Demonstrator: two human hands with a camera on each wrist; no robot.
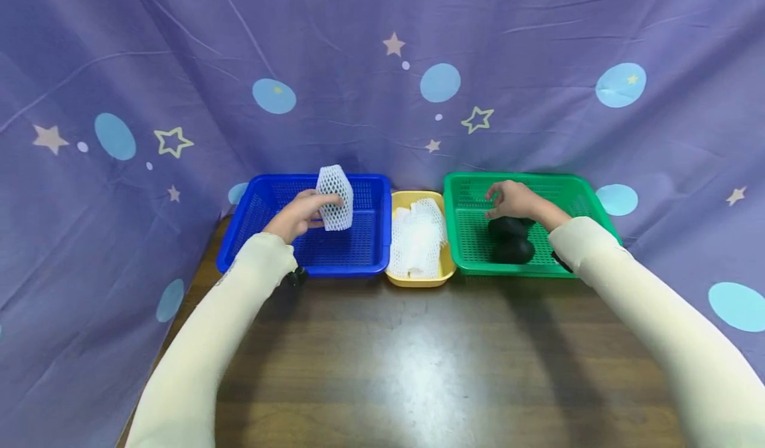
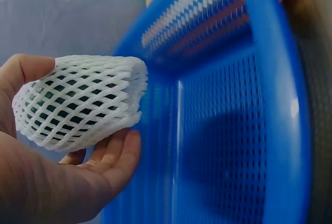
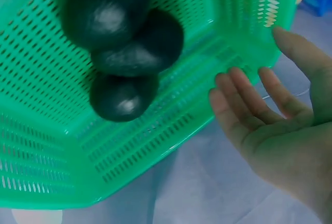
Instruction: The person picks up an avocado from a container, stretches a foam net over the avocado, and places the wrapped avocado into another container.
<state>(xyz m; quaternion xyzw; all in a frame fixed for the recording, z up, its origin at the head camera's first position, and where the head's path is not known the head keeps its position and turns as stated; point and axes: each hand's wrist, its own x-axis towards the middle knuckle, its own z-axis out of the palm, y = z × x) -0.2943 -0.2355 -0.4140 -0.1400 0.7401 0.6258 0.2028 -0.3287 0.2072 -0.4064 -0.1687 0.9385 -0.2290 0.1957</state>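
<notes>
My left hand (image 1: 297,213) holds a white foam net sleeve (image 1: 336,199) over the blue basket (image 1: 387,229), thumb on one side and fingers beneath. Through its mesh, the left wrist view shows something dark green inside the sleeve (image 2: 78,102), like an avocado. Above the green basket (image 1: 451,235) is my right hand (image 1: 518,200), its fingers spread and slightly bent, holding nothing. Dark, glossy avocados (image 1: 514,251) lie in that basket below the hand. The right wrist view shows three avocados (image 3: 124,98) close together, apart from the fingertips (image 3: 236,73).
Between the two baskets stands a yellow tray (image 1: 418,282) with several white foam net sleeves (image 1: 421,239) piled in it. All three containers are on a brown wooden table (image 1: 358,362). A purple curtain (image 1: 358,50) hangs behind and at the sides.
</notes>
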